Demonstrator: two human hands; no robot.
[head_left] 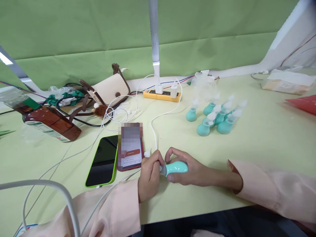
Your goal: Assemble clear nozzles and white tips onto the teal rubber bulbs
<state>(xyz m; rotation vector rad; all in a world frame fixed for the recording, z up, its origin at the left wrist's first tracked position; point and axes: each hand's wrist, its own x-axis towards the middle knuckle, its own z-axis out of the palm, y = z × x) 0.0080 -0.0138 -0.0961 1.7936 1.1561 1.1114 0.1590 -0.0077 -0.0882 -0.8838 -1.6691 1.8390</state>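
Observation:
Just above the near part of the table, my two hands meet around a teal bulb nasal aspirator (177, 167), which lies sideways. My right hand (191, 169) cups its rounded bulb between thumb and fingers. Closed around the neck end is my left hand (151, 172), and its fingers hide the tip. Several more aspirators stand on the table ahead and to the right, among them a single one (191, 114) a little apart and a front one (203, 129); each has a teal bulb and a clear tip.
Left of my hands lie a red-cased phone (130, 148) and a green-cased phone (102, 161). White cables run to a yellow power strip (161, 95). Farther off are a cream handbag (110, 90), a bottle of brown liquid (53, 121), a tissue pack (287, 82) and a red item (302, 103).

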